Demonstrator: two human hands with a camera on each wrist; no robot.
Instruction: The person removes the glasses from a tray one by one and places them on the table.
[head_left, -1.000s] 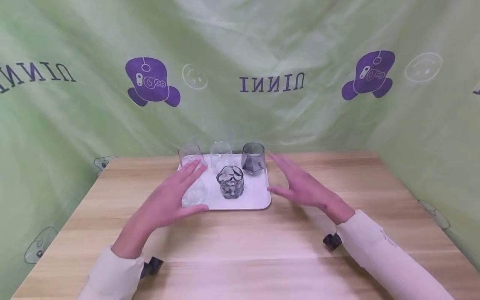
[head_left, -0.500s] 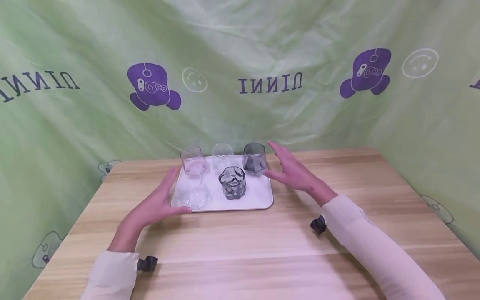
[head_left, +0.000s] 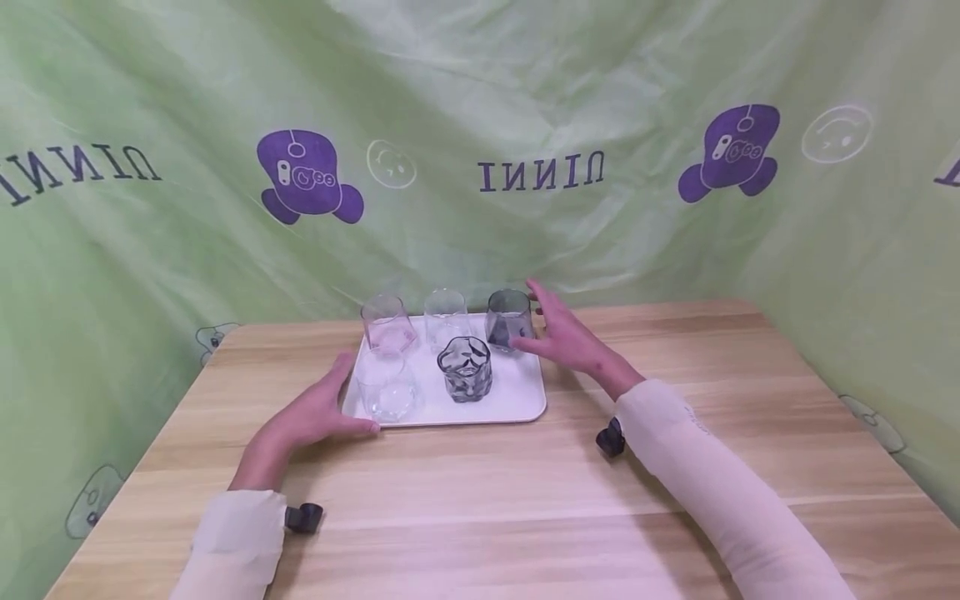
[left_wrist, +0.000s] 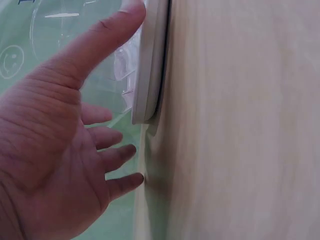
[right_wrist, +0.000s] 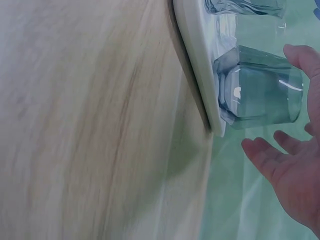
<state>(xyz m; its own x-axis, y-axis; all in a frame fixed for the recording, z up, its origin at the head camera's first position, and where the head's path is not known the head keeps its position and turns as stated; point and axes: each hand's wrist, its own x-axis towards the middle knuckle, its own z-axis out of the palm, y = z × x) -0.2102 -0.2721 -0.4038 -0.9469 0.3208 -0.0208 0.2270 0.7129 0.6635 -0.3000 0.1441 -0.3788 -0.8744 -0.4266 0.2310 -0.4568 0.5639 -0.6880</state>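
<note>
At the table's (head_left: pixel 480 508) far edge sits 1 white tray (head_left: pixel 517 393), bearing 5: along its far edge, 1 pinkish glass (head_left: pixel 388 321), 1 clear glass (head_left: pixel 446 317) and 1 dark grey glass (head_left: pixel 504 312); at its near left corner, 1 clear tumbler (head_left: pixel 387 387); inward from its near edge, 1 rippled grey glass (head_left: pixel 465 371). The left hand (head_left: pixel 318 410) spreads its fingers at that corner, thumb against the near edge. The right hand (head_left: pixel 567 337), fingers spread, flanks the dark grey glass; contact is unclear.

A tray (head_left: pixel 517 404) on the table (head_left: pixel 480 508) lies between the left hand (head_left: pixel 315 410) and right hand (head_left: pixel 562 335). On it, two glasses (head_left: pixel 388 390) stand, one behind the other, right of the left hand; three glasses (head_left: pixel 465 375), left of the right.
</note>
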